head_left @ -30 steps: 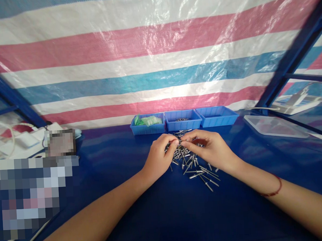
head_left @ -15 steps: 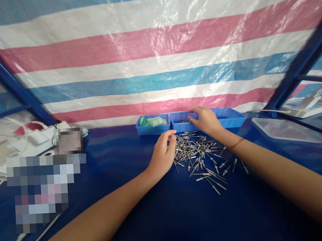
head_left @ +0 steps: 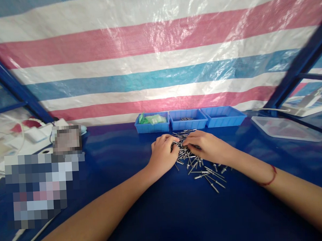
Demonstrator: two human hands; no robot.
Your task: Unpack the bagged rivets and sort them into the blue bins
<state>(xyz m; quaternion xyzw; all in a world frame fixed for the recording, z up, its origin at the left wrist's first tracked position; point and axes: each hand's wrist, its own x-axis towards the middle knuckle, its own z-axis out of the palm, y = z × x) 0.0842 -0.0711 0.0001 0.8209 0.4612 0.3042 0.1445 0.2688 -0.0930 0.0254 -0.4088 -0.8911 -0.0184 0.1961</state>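
- And the right hand [head_left: 207, 147] is back from the middle bin [head_left: 188, 125]! Half a second ago it hovers there; now it is low over the rivet pile [head_left: 184, 154], fingers curled down among the metal pieces.
- Its grip looks narrow, thumb tucked near the bent fingers, but whether a rivet is pinched there, I cannot tell.
- The left hand [head_left: 165, 153] holds its ground at the pile's left edge, fingers now reaching a little further over the rivets.
- Thumb and forefinger sit only slightly apart on that side; whether they hold a piece, I cannot tell.
- The two hands face each other again, close but with a small gap, where a second ago the fingertips all but meet.
- The pile itself lies between and beneath the hands, on the blue table [head_left: 166, 217], just in front of the bins. Its right part, in plain sight half a second back, is now largely covered by the right hand.
- Nearer the camera, the loose rivets [head_left: 211, 178] lie crossed as before, no visible change there.
- With the hand away, the middle bin shows its small batch of rivets [head_left: 187, 119] in full view.
- Either side, no change: green packets [head_left: 154, 119] in the left bin [head_left: 152, 128], and the right bin [head_left: 226, 122] in its place.
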